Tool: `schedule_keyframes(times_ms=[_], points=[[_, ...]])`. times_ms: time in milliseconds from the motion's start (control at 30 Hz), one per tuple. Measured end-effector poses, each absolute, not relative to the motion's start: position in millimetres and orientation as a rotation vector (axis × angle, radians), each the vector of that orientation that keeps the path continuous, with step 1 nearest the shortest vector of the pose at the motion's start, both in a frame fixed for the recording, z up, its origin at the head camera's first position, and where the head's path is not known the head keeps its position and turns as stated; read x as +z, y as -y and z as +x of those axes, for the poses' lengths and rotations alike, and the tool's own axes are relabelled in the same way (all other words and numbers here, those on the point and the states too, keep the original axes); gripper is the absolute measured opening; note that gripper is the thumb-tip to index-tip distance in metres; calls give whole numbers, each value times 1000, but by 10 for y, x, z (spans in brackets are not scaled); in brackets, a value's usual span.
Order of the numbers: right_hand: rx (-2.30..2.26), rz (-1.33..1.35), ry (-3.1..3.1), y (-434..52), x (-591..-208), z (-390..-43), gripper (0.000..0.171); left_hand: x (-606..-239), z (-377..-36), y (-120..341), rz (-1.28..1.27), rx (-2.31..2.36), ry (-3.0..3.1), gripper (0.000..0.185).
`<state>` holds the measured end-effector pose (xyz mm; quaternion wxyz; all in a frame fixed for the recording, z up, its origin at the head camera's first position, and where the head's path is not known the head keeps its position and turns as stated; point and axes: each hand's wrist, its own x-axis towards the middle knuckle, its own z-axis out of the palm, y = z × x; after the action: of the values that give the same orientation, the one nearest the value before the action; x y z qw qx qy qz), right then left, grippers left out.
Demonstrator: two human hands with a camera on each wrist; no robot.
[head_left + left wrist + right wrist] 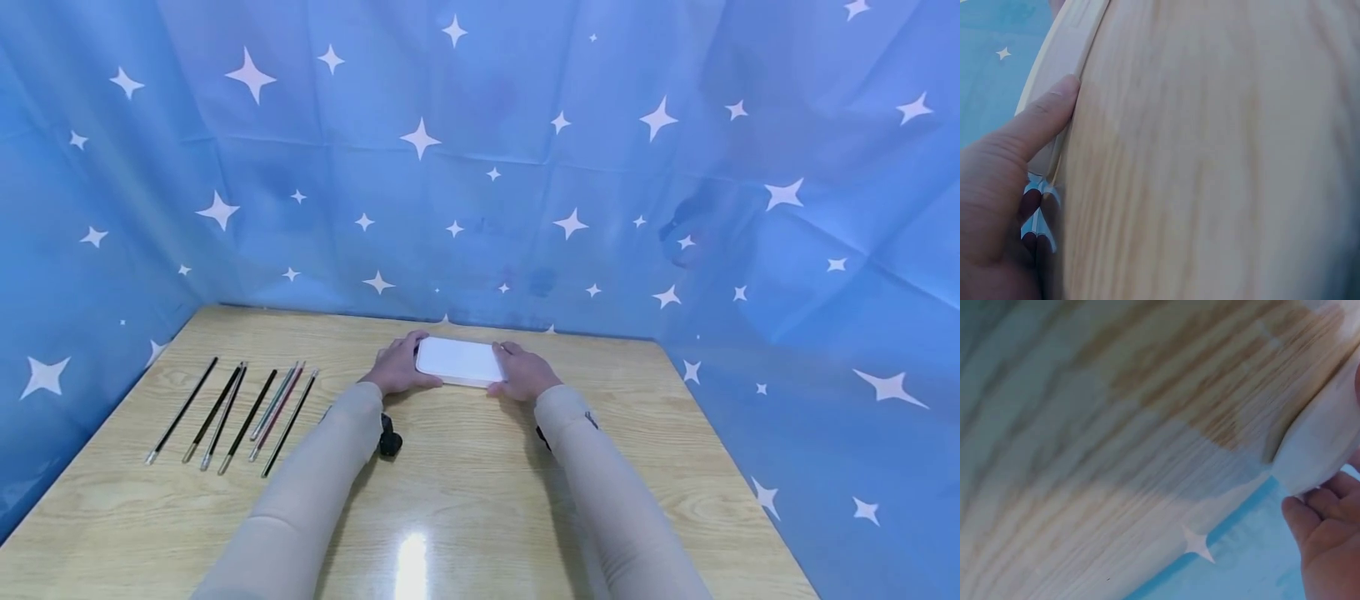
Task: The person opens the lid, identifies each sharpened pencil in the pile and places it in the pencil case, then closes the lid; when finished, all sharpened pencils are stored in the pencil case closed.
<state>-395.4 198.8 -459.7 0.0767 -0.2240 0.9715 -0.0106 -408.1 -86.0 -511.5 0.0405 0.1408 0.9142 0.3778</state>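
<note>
- Your left hand grips the left short end of the white flat case, thumb along the near edge and fingers curled round the far side.
- Your right hand holds the right short end the same way, its fingers wrapped over the case's rounded corner.
- The case lies flat on the table, near the far edge and about midway between the left and right edges, close to the blue star-patterned cloth.
- Risk, as I judge it: the case looks smooth and your hold sits only on the ends, so an uneven lift could let one end slip out and drop back on the table.
- If it is a lidded box, pulling with both hands at once could pop it open suddenly and spill whatever is inside; the contents are hidden.
- The row of thin brushes lies near the left edge, well apart from the case; a wide sweep of your left sleeve could scatter them.
</note>
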Motion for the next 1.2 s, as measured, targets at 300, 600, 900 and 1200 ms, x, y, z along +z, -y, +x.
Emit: schedule_keyframes(times_ms=[300, 600, 900, 1200], points=[[20, -721, -2894, -1966, -4601, -3912, 88, -5091, -4071, 873, 428, 1148, -2781, 105], [132, -685, -2908, -1880, -4527, -3892, 103, -5108, -4078, 868, 434, 1164, -2791, 106], [149, -657, -2914, -1894, -4494, -3961, 108, -5091, -4095, 837, 418, 1191, -2808, 103], [149, -663, -2902, -1906, -4532, -4006, 109, -5099, -4105, 842, 396, 1193, -2808, 101]])
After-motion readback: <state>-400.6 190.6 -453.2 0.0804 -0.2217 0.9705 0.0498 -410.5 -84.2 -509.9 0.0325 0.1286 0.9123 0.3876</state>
